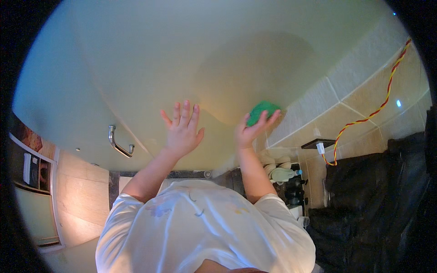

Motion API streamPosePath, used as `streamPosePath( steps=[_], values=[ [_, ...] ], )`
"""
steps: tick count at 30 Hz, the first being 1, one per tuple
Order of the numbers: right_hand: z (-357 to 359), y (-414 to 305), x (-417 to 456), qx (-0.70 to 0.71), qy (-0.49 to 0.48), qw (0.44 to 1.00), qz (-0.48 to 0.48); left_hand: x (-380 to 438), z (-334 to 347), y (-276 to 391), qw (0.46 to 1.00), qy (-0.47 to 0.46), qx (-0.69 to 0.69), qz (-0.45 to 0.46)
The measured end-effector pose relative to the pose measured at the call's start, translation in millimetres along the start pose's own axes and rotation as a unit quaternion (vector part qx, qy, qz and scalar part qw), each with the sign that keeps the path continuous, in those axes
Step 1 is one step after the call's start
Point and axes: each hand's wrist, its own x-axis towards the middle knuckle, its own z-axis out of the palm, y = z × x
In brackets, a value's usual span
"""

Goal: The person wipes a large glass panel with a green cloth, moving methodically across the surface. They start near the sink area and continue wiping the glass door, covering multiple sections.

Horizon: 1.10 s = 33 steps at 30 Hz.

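Note:
A green cloth or scouring pad is held in my right hand, against or just before a large pale, smooth cabinet door panel, near its edge with the tiled wall. To the left, my left hand is spread with its fingers apart and nothing in it; it is at the same pale surface, though whether the palm touches it I cannot tell. Left of that hand, a curved chrome handle is fixed to the panel. A broad shadow falls on the surface above the green thing.
A wall of beige tiles runs along the right, with a white plug in a dark socket plate and a twisted red-and-yellow cord. Dark fabric hangs lower right. A pale green bottle lies beyond my right forearm.

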Motion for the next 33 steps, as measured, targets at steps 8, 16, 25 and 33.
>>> streamPosePath(
  steps=[8,16,25,33],
  values=[
    [-28,54,-122,-0.043,-0.176,0.983,0.004,5,-5,-1,0.999,-0.01,0.028,0.026],
    [-28,22,44,-0.02,-0.012,0.999,-0.03,2,-5,-2,0.999,-0.014,0.046,0.019],
    [-34,61,-180,0.013,-0.263,0.964,-0.022,3,1,3,0.999,0.008,0.043,0.008],
    [0,5,-44,0.168,-0.13,0.974,-0.076,4,-20,15,0.997,-0.033,0.04,-0.049]
  ],
)
